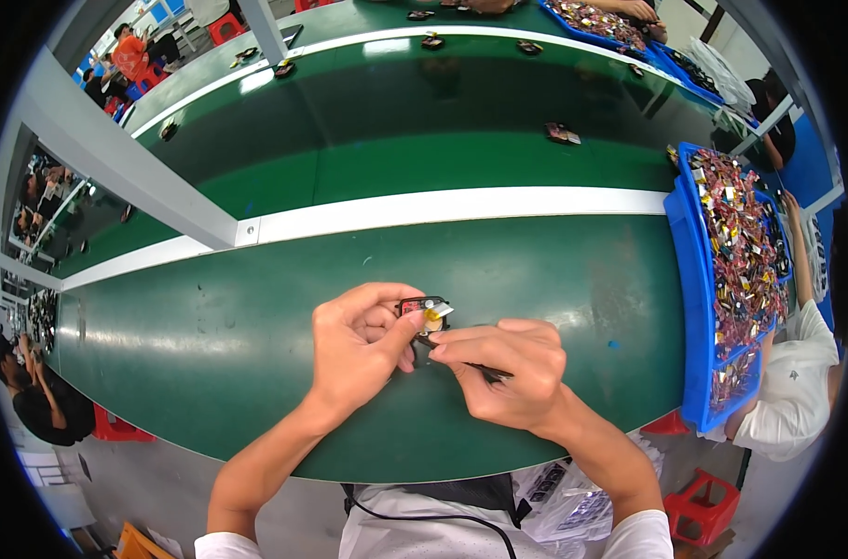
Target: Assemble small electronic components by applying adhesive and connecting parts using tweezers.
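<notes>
Above the green worktop [210,345], my left hand [349,349] is closed around a small black-framed electronic device casing [435,322]. Inside the casing are a red part, a silvery-white rectangular piece, a bit of yellow and a round pale part. My right hand [512,368] pinches a thin black tool like tweezers [495,374], its front end at the casing's lower right edge. Fingers hide that tip, so I cannot tell whether it touches a part inside. Both hands meet near the middle of the table.
A blue bin [690,307] heaped with small red and metallic parts stands at the right edge. Beyond the white rail [461,205], a green conveyor belt [396,158] carries scattered small assemblies [562,133]. A grey post [126,149] slants up at left. Co-workers sit on both sides.
</notes>
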The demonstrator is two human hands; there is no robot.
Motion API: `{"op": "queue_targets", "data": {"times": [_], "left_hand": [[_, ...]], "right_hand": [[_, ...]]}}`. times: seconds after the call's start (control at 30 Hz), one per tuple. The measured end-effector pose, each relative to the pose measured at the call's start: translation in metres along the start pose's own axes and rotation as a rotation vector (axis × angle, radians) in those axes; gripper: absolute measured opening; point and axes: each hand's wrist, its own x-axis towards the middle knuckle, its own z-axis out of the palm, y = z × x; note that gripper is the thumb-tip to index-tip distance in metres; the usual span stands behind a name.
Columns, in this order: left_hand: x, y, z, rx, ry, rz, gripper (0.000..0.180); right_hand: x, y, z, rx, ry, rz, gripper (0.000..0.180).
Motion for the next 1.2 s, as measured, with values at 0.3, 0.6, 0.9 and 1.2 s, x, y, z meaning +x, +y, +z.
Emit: {"op": "queue_targets", "data": {"times": [0.3,0.6,0.9,1.2], "left_hand": [[0.072,0.021,-0.025,0.161,0.116,0.136,0.020],[0.190,0.019,-0.107,1.045,0.522,0.203,0.024],[0.230,0.055,0.040,0.678,-0.019,0.344,0.021],[0.278,0.018,0.131,0.719,-0.158,0.305,0.022]], "right_hand": [[0.010,0.008,-0.004,0.021,0.199,0.077,0.019],[0.005,0.007,-0.001,-0.054,0.170,0.027,0.017],[-0.006,0.009,0.001,-0.112,0.086,-0.002,0.020],[-0.009,0.011,0.012,-0.078,0.063,-0.013,0.020]]}}
